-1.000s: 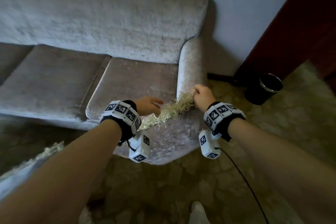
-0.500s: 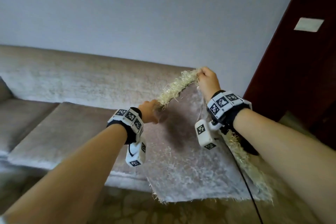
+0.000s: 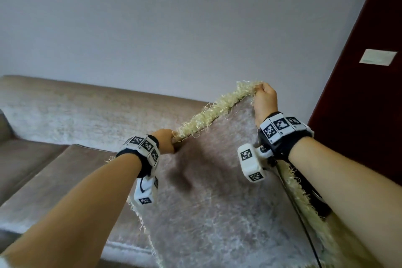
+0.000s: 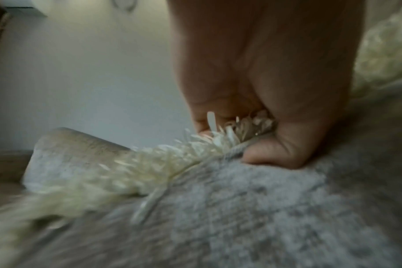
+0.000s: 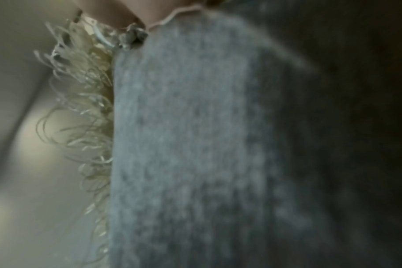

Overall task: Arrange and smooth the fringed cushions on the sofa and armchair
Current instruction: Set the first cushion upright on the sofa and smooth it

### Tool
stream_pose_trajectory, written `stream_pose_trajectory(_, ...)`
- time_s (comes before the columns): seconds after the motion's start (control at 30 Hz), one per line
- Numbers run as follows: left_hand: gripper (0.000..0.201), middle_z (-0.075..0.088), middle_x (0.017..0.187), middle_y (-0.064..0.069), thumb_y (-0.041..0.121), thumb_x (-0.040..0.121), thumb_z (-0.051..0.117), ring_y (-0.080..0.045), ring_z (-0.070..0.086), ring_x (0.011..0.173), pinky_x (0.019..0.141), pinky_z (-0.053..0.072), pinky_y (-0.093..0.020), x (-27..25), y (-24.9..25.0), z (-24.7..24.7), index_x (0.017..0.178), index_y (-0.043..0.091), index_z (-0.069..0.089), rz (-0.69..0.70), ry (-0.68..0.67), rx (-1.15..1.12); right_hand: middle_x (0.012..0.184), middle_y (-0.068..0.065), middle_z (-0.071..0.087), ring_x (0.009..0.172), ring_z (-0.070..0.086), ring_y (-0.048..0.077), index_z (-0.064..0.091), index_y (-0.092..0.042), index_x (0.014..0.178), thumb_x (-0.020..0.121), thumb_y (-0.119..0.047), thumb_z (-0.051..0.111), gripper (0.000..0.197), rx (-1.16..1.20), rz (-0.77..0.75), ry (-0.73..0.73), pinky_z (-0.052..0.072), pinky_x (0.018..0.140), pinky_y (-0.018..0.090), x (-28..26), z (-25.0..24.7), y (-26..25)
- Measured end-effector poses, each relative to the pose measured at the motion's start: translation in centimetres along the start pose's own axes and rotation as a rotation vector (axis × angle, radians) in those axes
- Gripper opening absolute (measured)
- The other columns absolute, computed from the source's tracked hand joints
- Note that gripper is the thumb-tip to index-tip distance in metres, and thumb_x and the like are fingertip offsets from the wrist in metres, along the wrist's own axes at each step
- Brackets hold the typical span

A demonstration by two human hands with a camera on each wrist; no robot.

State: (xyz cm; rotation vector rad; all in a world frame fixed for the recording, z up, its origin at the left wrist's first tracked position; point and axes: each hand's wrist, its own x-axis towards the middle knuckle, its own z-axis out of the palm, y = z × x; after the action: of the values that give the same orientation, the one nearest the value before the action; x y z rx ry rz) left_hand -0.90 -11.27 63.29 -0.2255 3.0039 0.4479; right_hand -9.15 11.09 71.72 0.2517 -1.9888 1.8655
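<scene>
A flat grey plush cushion (image 3: 217, 202) with a cream fringe (image 3: 217, 109) along its edges hangs in the air in front of the sofa (image 3: 76, 111). My left hand (image 3: 167, 139) pinches the lower end of its top edge, and my right hand (image 3: 264, 98) grips the higher corner. The left wrist view shows the left hand's fingers (image 4: 287, 141) curled round the fringe (image 4: 172, 159). In the right wrist view the cushion (image 5: 184, 145) hangs down past its fringe (image 5: 85, 108), and only a bit of the hand shows at the top.
The grey sofa's seat cushions (image 3: 54, 180) lie below and to the left. A plain wall (image 3: 174, 28) stands behind. A dark red door or panel (image 3: 369, 93) with a white plate (image 3: 378, 57) is at the right.
Both hands have lifted the cushion from the sofa's arm up into the air. The right hand has risen higher than the left, so the top edge now slants.
</scene>
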Motion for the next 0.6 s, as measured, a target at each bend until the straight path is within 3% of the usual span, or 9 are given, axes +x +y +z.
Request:
stream_pose_trajectory(0.1,0.013,0.054,0.082,-0.008,0.017,0.085,0.057,-0.024,0.051,0.077,0.069,0.042,-0.029,3.1,0.7,-1.2,0.077,0.010,0.049,-0.010,0.042,-0.004,0.060,-0.005,0.035,0.053,0.031,0.009,0.040,-0.021,0.061,0.094,-0.007,0.032,0.037,-0.044,0.066,0.063,0.026,0.049,0.020,4.6,0.2,3.2)
stream_pose_trajectory(0.17,0.006,0.054,0.084,-0.008,0.007,0.085,0.053,-0.026,0.053,0.082,0.069,0.038,-0.027,5.1,1.0,-2.3,0.081,0.010,0.050,-0.007,0.107,-0.017,0.060,-0.003,0.036,0.053,0.031,0.011,0.039,-0.021,0.060,0.093,-0.007,0.032,0.037,-0.107,0.083,0.083,0.025,0.051,0.024,7.5,0.6,5.3)
stream_pose_trajectory(0.23,0.015,0.059,0.094,-0.012,0.000,0.084,0.050,-0.028,0.055,0.089,0.069,0.037,-0.027,7.2,1.0,-3.3,0.095,0.008,0.057,-0.002,0.160,-0.010,0.065,0.002,0.041,0.054,0.032,0.012,0.044,-0.017,0.061,0.093,-0.006,0.031,0.035,-0.157,0.117,0.081,0.024,0.052,0.025,9.9,1.3,7.5)
stream_pose_trajectory(0.33,0.030,0.063,0.106,-0.013,-0.001,0.085,0.048,-0.028,0.057,0.092,0.070,0.040,-0.028,10.3,0.0,-3.9,0.112,0.008,0.058,-0.022,0.212,0.008,0.077,0.005,0.050,0.069,0.045,0.021,0.060,-0.007,0.091,0.094,-0.005,0.031,0.029,-0.199,0.201,0.077,0.033,0.055,0.026,12.0,2.9,10.6)
stream_pose_trajectory(0.43,0.037,0.063,0.109,-0.011,0.000,0.085,0.047,-0.028,0.058,0.091,0.070,0.046,-0.029,13.5,-1.9,-4.1,0.120,0.010,0.054,-0.041,0.228,0.012,0.081,0.004,0.053,0.081,0.050,0.023,0.059,-0.003,0.106,0.097,-0.009,0.032,0.030,-0.201,0.229,0.047,0.043,0.070,0.035,13.4,5.0,12.7)
stream_pose_trajectory(0.5,0.039,0.063,0.110,-0.009,0.001,0.084,0.048,-0.025,0.058,0.087,0.071,0.052,-0.032,16.6,-3.7,-4.2,0.121,0.014,0.054,-0.048,0.245,-0.003,0.084,0.006,0.052,0.077,0.048,0.022,0.057,-0.006,0.100,0.097,-0.007,0.030,0.027,-0.218,0.224,0.028,0.040,0.069,0.031,15.2,7.1,14.4)
stream_pose_trajectory(0.6,0.044,0.063,0.114,-0.008,0.001,0.083,0.049,-0.027,0.061,0.096,0.077,0.054,-0.035,22.3,-6.8,-4.1,0.124,0.018,0.054,-0.035,0.252,0.013,0.082,0.007,0.049,0.065,0.041,0.021,0.049,-0.015,0.083,0.094,-0.004,0.029,0.026,-0.264,0.257,0.036,0.034,0.059,0.026,18.5,11.0,17.6)
